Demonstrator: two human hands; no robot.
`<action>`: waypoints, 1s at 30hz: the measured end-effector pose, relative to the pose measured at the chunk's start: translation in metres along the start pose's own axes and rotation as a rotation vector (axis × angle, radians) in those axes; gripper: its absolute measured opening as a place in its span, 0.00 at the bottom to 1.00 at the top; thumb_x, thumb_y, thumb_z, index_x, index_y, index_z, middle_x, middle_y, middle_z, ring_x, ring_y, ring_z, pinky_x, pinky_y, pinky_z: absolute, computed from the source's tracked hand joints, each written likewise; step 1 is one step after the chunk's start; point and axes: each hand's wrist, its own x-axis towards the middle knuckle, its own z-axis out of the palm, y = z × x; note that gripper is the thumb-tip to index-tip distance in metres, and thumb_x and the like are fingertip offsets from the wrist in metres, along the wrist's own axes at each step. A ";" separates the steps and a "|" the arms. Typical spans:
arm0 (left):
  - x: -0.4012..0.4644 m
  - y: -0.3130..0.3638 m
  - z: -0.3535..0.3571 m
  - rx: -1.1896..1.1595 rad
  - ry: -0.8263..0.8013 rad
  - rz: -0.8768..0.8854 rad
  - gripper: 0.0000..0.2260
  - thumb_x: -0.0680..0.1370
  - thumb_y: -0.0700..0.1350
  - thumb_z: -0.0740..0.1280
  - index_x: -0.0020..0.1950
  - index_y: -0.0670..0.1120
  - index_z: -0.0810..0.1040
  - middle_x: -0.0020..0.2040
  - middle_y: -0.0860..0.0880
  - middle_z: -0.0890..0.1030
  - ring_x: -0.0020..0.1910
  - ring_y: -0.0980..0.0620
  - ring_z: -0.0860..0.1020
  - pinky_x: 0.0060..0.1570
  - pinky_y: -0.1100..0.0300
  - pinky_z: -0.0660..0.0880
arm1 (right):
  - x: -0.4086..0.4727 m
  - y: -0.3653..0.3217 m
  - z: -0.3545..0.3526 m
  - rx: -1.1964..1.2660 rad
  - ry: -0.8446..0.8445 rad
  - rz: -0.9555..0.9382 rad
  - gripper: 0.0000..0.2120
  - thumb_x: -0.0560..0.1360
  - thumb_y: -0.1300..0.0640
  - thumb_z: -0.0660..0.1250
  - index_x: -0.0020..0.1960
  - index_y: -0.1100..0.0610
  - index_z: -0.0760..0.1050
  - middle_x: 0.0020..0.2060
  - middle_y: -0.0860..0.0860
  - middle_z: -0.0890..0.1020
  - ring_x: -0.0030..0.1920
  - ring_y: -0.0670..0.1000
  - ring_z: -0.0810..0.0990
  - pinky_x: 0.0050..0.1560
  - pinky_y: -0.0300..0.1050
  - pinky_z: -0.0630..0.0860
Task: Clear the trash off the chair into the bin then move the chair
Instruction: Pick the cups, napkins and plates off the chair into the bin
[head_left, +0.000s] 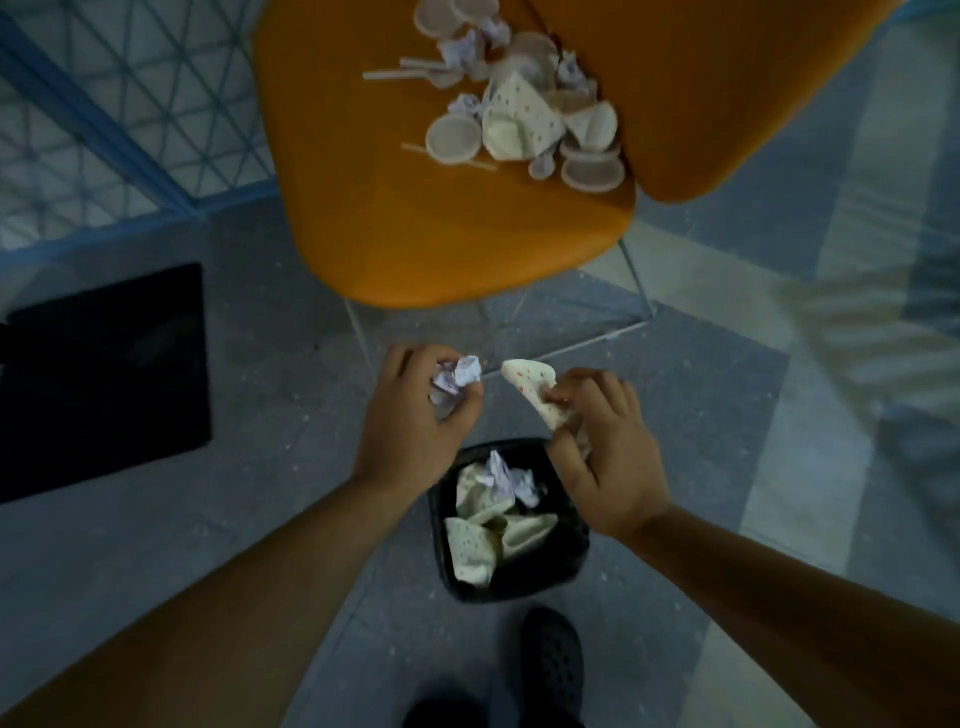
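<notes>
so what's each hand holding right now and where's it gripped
The left hand grips a crumpled white paper ball around its lower part; the right hand pinches a crumpled dotted white paper napkin at its lower end.

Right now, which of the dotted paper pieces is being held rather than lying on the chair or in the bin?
The folded dotted paper pinched by the right hand, above the bin; the other dotted pieces lie loose.

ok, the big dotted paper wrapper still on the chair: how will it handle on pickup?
The dotted wrapper is creased and peaked, so it is probably light and floppy, crushing in the grip. It lies among small cups on the chair, so lifting it may nudge them. The similar piece in the right hand droops.
</notes>
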 end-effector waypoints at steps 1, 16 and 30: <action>-0.012 -0.013 0.010 0.006 -0.007 -0.021 0.11 0.76 0.47 0.71 0.56 0.46 0.75 0.56 0.47 0.73 0.48 0.49 0.76 0.44 0.63 0.68 | -0.009 0.007 0.008 -0.001 0.010 0.021 0.15 0.71 0.53 0.56 0.54 0.57 0.72 0.53 0.51 0.74 0.52 0.53 0.70 0.42 0.46 0.70; -0.086 -0.109 0.075 0.001 -0.264 -0.324 0.21 0.75 0.48 0.71 0.65 0.46 0.71 0.64 0.44 0.70 0.61 0.44 0.74 0.57 0.52 0.74 | -0.092 0.074 0.109 -0.359 -0.624 0.394 0.31 0.75 0.44 0.62 0.74 0.48 0.55 0.75 0.48 0.57 0.73 0.54 0.58 0.62 0.55 0.71; 0.058 0.029 -0.020 0.091 -0.043 0.040 0.14 0.81 0.50 0.63 0.66 0.50 0.71 0.66 0.50 0.72 0.61 0.49 0.72 0.56 0.55 0.72 | 0.053 0.000 0.003 -0.077 -0.244 0.100 0.15 0.78 0.54 0.63 0.64 0.51 0.71 0.68 0.48 0.69 0.65 0.51 0.71 0.52 0.50 0.76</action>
